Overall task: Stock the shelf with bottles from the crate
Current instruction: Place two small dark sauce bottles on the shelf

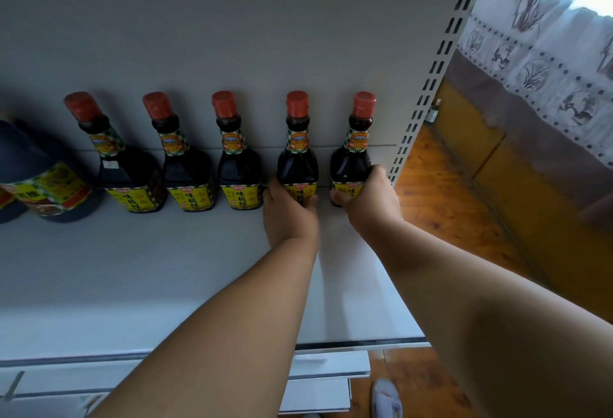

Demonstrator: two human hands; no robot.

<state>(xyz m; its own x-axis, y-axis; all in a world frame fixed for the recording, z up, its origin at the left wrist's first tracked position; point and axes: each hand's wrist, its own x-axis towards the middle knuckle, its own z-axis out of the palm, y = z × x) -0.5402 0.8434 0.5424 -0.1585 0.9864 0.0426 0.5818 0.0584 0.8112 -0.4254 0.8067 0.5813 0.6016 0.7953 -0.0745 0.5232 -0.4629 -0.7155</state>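
fingers (310, 201) of the left hand (288, 212) curl round the fourth bottle (297, 152), right hand (371, 198) grips the end bottle (353, 155), both at the shelf (132, 268) back. could knock the neighbour (237, 159) letting go, they're packed close.

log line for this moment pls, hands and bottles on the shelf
stage: placing | left hand: grips fourth bottle | right hand: grips fifth bottle | shelf: five red-capped bottles in row, upright
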